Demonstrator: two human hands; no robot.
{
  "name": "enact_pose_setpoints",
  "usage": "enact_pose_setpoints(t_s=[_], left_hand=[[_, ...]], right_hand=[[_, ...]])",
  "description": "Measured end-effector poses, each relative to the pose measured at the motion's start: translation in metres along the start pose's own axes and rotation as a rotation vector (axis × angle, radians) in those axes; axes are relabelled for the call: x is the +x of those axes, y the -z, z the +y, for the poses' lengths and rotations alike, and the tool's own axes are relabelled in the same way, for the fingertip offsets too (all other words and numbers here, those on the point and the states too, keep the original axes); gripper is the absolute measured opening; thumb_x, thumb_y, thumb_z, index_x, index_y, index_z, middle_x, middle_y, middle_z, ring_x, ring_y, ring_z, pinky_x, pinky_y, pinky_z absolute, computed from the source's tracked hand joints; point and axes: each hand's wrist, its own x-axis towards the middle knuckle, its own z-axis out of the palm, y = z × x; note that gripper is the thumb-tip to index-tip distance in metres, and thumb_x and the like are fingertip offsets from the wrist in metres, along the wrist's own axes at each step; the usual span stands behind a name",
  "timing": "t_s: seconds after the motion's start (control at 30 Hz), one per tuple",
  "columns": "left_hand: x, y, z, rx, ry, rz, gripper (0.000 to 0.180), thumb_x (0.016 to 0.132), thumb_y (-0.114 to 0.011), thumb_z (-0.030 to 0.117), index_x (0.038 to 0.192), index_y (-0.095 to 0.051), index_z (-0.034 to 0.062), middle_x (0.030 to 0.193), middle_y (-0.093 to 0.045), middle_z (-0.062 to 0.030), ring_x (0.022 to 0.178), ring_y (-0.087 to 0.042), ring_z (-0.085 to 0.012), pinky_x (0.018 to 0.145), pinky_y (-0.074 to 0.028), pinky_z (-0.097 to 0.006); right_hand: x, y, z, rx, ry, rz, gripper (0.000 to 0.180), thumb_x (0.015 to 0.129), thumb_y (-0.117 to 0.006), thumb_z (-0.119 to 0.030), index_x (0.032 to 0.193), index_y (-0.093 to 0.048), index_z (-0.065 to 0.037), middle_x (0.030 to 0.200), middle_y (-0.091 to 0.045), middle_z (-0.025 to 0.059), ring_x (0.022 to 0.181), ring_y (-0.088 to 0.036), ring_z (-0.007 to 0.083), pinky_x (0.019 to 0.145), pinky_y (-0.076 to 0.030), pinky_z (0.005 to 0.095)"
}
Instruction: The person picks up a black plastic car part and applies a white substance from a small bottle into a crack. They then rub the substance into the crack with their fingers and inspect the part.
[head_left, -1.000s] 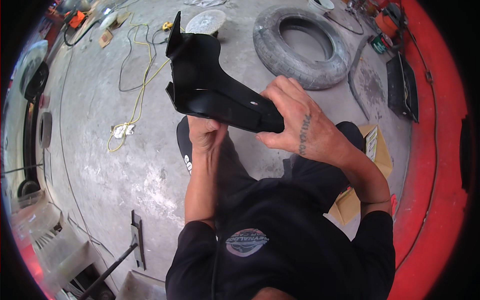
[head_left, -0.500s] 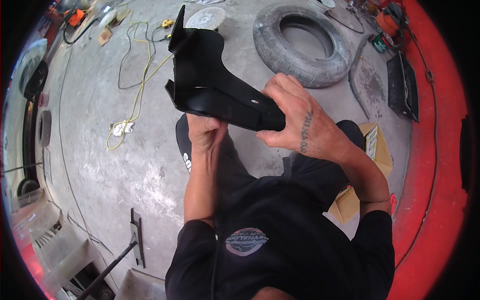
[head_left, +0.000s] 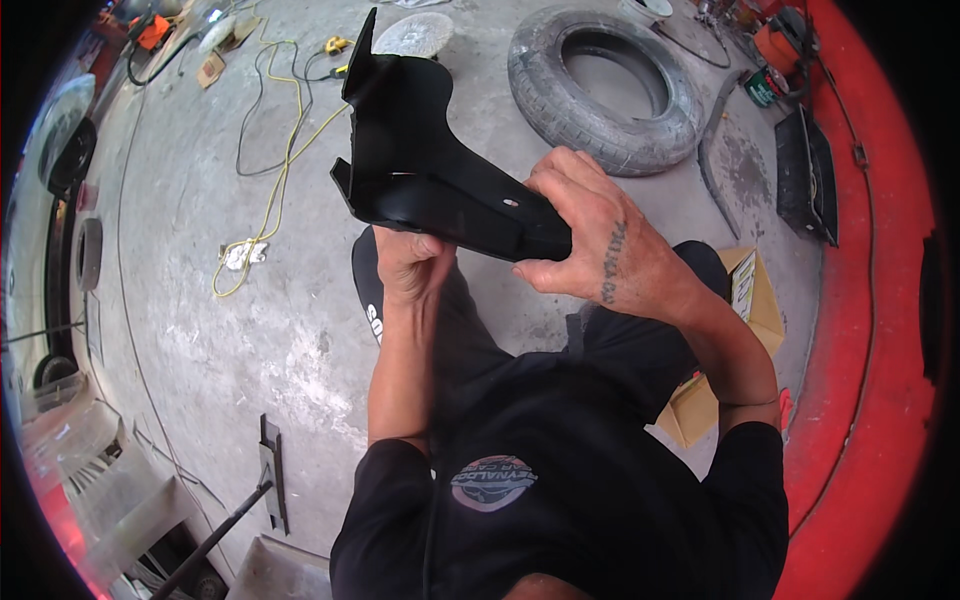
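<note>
A black moulded plastic panel (head_left: pixel 430 150), shaped like a car trim piece, is raised in front of me above the concrete floor. It has a wide, flanged end at the upper left and narrows toward the lower right, where a small hole shows. My left hand (head_left: pixel 412 265) supports it from below, the thumb against its lower edge and most of the fingers hidden behind it. Around the narrow end, my right hand (head_left: pixel 600 230) is closed, fingers over the top edge and thumb beneath.
A worn tyre (head_left: pixel 605 90) lies on the floor ahead. Yellow and dark cables (head_left: pixel 290 150) trail at the left, near a crumpled white rag (head_left: pixel 245 255). On the right are a black bin (head_left: pixel 805 175), an opened cardboard box (head_left: pixel 690 408) and a red wall (head_left: pixel 880 300).
Almost nothing differs. The panel's flanged end has tilted very slightly to the right, and both hands keep the same hold.
</note>
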Motion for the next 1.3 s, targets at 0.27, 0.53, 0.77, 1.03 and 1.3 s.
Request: enact_pose_setpoints(t_s=[0.27, 0.53, 0.77, 1.03, 1.3], left_hand=[[-0.002, 0.0054, 0.0004, 0.002, 0.007, -0.002, 0.085, 0.071, -0.093, 0.027, 0.142, -0.053, 0.0052, 0.136, -0.061, -0.0148, 0.13, -0.054, -0.0436, 0.113, -0.041, -0.056], [-0.0027, 0.0096, 0.0031, 0.039, -0.003, 0.013, 0.087, 0.07, -0.093, 0.03, 0.143, -0.052, 0.005, 0.136, -0.06, -0.0163, 0.13, -0.054, -0.0444, 0.115, -0.039, -0.058], [-0.0034, 0.005, 0.0045, 0.038, -0.004, 0.01, 0.088, 0.071, -0.093, 0.032, 0.144, -0.051, 0.0061, 0.137, -0.06, -0.0168, 0.132, -0.052, -0.0443, 0.116, -0.037, -0.059], [-0.0022, 0.0024, 0.0056, 0.032, -0.001, 0.0, 0.088, 0.072, -0.092, 0.033, 0.145, -0.05, 0.0068, 0.14, -0.057, -0.0168, 0.133, -0.051, -0.0443, 0.117, -0.036, -0.059], [-0.0017, 0.0026, 0.0052, 0.035, -0.012, 0.01, 0.086, 0.072, -0.093, 0.03, 0.143, -0.051, 0.0051, 0.136, -0.06, -0.0179, 0.13, -0.053, -0.0446, 0.114, -0.041, -0.057]], right_hand=[[-0.0016, 0.0026, 0.0001, -0.033, -0.013, -0.02, 0.051, 0.067, -0.084, -0.017, 0.107, -0.059, 0.003, 0.103, -0.053, 0.0137, 0.101, -0.054, 0.0331, 0.089, -0.046, 0.0418], [-0.0035, 0.0, 0.0027, -0.039, -0.005, 0.015, 0.048, 0.067, -0.085, -0.017, 0.102, -0.058, 0.002, 0.101, -0.053, 0.0155, 0.101, -0.053, 0.035, 0.089, -0.047, 0.0432], [-0.0018, 0.0001, 0.0033, -0.012, 0.013, 0.009, 0.046, 0.066, -0.084, -0.017, 0.097, -0.056, 0.002, 0.099, -0.052, 0.0155, 0.099, -0.052, 0.0348, 0.087, -0.047, 0.0435], [-0.0005, -0.0004, 0.0042, -0.01, 0.029, 0.005, 0.044, 0.066, -0.083, -0.018, 0.092, -0.054, 0.002, 0.096, -0.051, 0.0157, 0.096, -0.052, 0.0349, 0.085, -0.046, 0.044], [-0.0001, -0.0012, 0.0043, -0.015, 0.032, 0.01, 0.044, 0.067, -0.082, -0.019, 0.091, -0.053, 0.002, 0.095, -0.05, 0.0159, 0.095, -0.051, 0.0351, 0.085, -0.046, 0.0441]])
